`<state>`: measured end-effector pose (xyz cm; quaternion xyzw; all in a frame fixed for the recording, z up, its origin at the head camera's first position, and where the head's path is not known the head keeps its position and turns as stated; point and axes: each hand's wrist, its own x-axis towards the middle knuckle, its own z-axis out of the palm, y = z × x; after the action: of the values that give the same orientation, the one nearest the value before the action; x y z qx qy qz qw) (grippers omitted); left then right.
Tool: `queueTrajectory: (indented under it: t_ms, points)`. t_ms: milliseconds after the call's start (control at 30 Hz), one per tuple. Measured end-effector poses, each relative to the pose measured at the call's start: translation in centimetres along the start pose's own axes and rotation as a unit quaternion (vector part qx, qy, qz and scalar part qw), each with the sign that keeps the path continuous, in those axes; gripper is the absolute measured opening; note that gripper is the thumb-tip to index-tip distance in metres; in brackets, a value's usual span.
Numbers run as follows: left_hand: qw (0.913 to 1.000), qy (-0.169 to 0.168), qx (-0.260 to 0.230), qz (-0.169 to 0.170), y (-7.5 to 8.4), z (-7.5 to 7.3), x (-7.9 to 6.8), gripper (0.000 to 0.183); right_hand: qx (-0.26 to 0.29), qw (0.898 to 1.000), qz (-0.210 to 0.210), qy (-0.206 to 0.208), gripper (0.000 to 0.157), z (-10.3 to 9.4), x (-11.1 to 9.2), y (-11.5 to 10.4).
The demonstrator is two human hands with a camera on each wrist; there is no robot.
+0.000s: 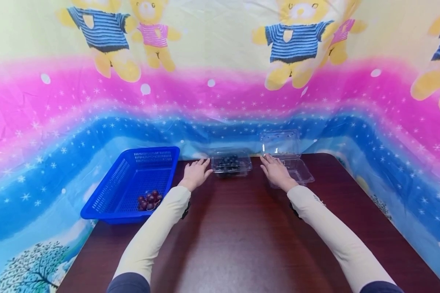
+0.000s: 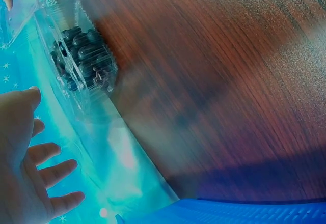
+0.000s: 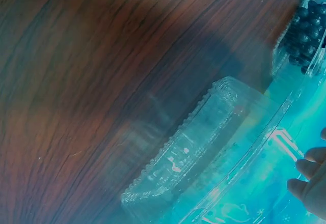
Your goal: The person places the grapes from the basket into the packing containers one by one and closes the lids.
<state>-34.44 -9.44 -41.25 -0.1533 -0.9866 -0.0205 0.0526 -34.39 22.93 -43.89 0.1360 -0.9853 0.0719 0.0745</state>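
Note:
Fingers spread, my left hand (image 1: 196,174) is just left of a clear plastic clamshell box (image 1: 245,166) in the head view. Dark grapes (image 2: 84,56) fill part of that box, and its lid lies over them. On the other side my right hand (image 1: 277,173) reaches, fingers extended, to a second clear clamshell box (image 1: 303,171). Its lid (image 1: 287,143) stands raised at the back, and no fruit shows inside. The right wrist view has the ridged base (image 3: 175,155) of this second box, with fingertips (image 3: 297,187) near its lid. Neither hand holds anything.
A blue plastic basket (image 1: 133,167) stands at the left of the dark wooden table (image 1: 238,232), with a bunch of red grapes (image 1: 150,200) inside. A printed cloth (image 1: 220,101) hangs close behind the table's back edge and around both sides.

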Motion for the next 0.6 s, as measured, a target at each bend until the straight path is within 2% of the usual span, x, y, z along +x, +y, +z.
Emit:
queueTrajectory:
  t_ms: [233, 600]
  points:
    - [0.9999, 0.009, -0.002, 0.003, -0.1, -0.1, 0.1, 0.055, 0.01, 1.0, 0.006, 0.003, 0.05, -0.3, -0.4, 0.5]
    - [1.0, 0.001, -0.003, 0.002, -0.3, -0.7, -0.6, 0.054, 0.004, 1.0, -0.002, 0.016, 0.049, -0.3, -0.7, 1.4]
